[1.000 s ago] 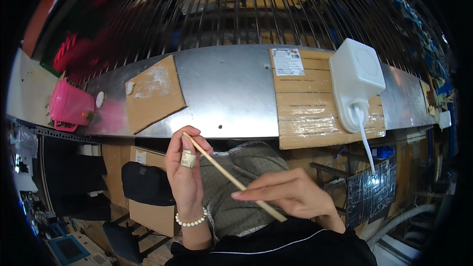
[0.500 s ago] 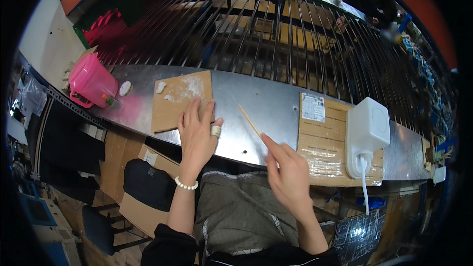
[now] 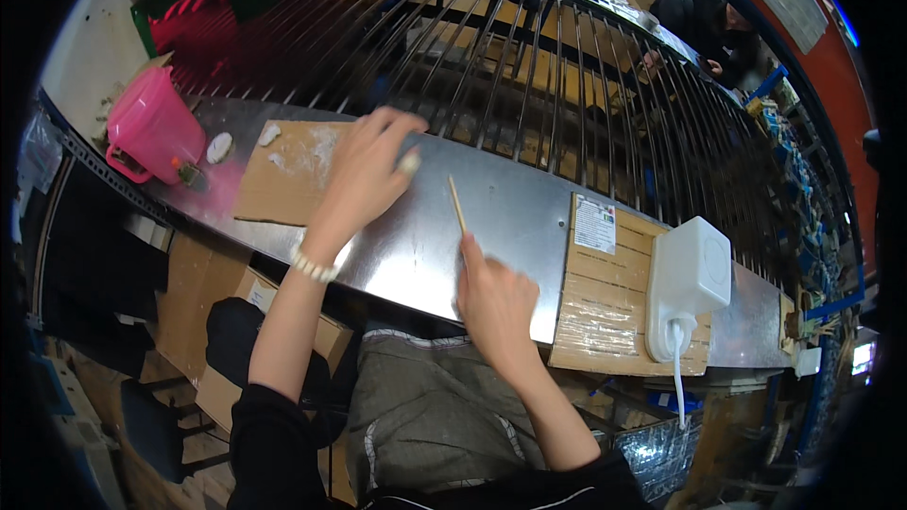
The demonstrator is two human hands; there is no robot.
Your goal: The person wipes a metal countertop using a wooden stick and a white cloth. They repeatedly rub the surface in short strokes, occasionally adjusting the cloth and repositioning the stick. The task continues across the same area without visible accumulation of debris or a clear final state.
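A rack of dark metal bars (image 3: 491, 76) stretches beyond the long metal counter (image 3: 510, 203). On the counter's right part lies a ribbed cardboard sheet (image 3: 605, 293), with a white plastic bottle (image 3: 694, 264) on it. The smaller cardboard piece (image 3: 276, 184), smeared with white, lies on the left part, near a pink pitcher (image 3: 156, 123). The left hand (image 3: 373, 165) is over that piece's right side, released, its fingers loosely bent and thumb apart; whether it touches the cardboard, I cannot tell. The right hand (image 3: 496, 302) grasps a thin wooden stick (image 3: 456, 203), which points away from the person above the counter's middle. A pale beaded bracelet (image 3: 315, 265) circles the left wrist.
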